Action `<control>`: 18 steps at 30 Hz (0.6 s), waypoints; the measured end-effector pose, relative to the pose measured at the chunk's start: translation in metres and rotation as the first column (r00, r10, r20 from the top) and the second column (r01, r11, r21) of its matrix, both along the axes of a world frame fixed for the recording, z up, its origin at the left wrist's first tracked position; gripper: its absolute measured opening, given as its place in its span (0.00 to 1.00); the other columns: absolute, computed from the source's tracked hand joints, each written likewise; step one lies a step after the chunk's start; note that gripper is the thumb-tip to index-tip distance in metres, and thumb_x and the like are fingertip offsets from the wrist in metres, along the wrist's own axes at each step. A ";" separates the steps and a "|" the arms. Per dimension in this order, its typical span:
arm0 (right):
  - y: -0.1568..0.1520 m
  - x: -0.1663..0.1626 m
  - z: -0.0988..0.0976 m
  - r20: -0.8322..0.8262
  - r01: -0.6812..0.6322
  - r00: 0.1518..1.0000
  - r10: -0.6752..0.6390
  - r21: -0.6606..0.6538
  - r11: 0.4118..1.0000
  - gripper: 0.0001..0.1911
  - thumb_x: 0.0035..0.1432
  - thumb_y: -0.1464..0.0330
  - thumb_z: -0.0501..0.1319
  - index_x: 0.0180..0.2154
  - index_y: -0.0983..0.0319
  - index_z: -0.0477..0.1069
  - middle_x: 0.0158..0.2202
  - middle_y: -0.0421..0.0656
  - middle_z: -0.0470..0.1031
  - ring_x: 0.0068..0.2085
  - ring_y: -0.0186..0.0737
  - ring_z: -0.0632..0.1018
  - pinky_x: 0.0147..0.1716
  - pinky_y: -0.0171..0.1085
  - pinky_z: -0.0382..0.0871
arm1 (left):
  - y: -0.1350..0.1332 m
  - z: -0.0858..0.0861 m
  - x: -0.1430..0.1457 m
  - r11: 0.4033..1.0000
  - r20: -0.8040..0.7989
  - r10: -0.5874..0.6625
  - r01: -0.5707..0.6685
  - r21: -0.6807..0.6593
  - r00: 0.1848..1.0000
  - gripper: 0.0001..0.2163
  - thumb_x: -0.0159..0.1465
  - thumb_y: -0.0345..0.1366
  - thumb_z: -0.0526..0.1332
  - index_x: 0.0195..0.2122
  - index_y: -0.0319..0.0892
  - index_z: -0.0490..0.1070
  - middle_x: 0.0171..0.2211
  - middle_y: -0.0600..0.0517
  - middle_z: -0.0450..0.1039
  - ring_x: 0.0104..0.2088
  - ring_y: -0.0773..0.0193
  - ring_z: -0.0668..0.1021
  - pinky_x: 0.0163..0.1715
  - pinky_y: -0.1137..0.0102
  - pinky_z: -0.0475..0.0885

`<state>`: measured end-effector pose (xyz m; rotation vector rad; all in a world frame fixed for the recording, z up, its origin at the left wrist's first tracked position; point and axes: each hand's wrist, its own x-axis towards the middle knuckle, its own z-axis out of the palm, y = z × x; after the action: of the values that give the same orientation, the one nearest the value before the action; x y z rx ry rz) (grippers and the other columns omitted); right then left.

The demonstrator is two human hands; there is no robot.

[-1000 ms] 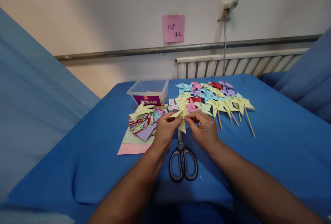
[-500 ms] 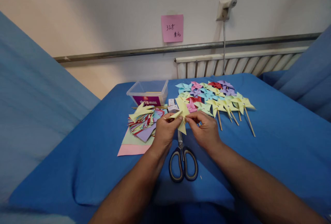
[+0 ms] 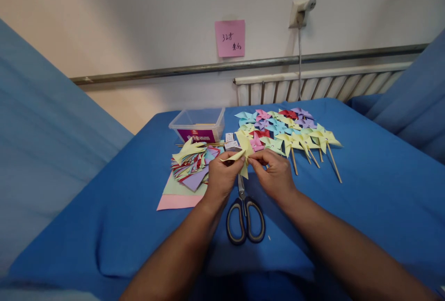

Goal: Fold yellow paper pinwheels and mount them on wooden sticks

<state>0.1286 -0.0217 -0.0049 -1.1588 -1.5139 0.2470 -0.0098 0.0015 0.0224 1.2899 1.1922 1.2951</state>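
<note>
A pale yellow paper pinwheel (image 3: 245, 143) is held up over the middle of the table, its blades folded toward the centre. My left hand (image 3: 225, 173) is closed on it from the left, thumb near the centre. From the right, my right hand (image 3: 273, 171) pinches at the pinwheel's centre; anything small between those fingertips is hidden. Dark-handled scissors (image 3: 245, 217) lie just below the hands, blades pointing away and partly under the paper. Left of my left hand is a pile of coloured paper pieces (image 3: 191, 164) on green and pink sheets (image 3: 179, 202).
Finished pinwheels (image 3: 278, 127) in several colours lie at the back right, some with wooden sticks (image 3: 333, 162). A clear plastic box (image 3: 198, 125) stands at the back left, with thin sticks before it. Small white boxes (image 3: 230, 141) sit beyond the hands. Blue cloth (image 3: 139, 190) covers the table.
Both hands stay in almost the same place on the yellow pinwheel. The pinwheel has turned slightly between the fingers, and the whole view has shifted a little.
</note>
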 end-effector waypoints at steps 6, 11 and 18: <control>0.000 0.000 0.000 0.007 0.007 1.000 -0.007 -0.005 1.000 0.05 0.60 0.69 0.61 0.33 0.58 0.76 0.30 0.41 0.78 0.31 0.38 0.78 0.34 0.37 0.71 | -0.003 0.003 -0.001 0.998 -0.093 0.012 -0.005 0.069 0.996 0.05 0.50 0.36 0.69 0.26 0.40 0.78 0.22 0.55 0.72 0.24 0.67 0.70 0.29 0.72 0.65; 0.000 0.000 0.001 -0.002 0.008 1.000 -0.008 -0.014 1.000 0.05 0.59 0.69 0.62 0.33 0.59 0.77 0.30 0.41 0.78 0.31 0.38 0.77 0.33 0.37 0.71 | -0.003 0.004 -0.001 0.996 -0.134 0.007 0.006 0.094 0.991 0.06 0.51 0.37 0.68 0.27 0.40 0.78 0.23 0.55 0.72 0.25 0.68 0.70 0.30 0.72 0.65; -0.001 -0.001 0.001 -0.028 0.010 1.000 -0.011 -0.029 1.000 0.05 0.59 0.69 0.62 0.32 0.59 0.76 0.30 0.41 0.78 0.30 0.38 0.78 0.33 0.37 0.71 | 0.000 -0.001 -0.001 0.998 -0.088 -0.003 0.009 0.064 0.996 0.06 0.51 0.37 0.68 0.27 0.39 0.78 0.23 0.55 0.72 0.25 0.68 0.69 0.29 0.72 0.65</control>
<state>0.1273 -0.0231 -0.0043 -1.1807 -1.4832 0.2778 -0.0106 0.0010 0.0217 1.4080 1.2149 1.2927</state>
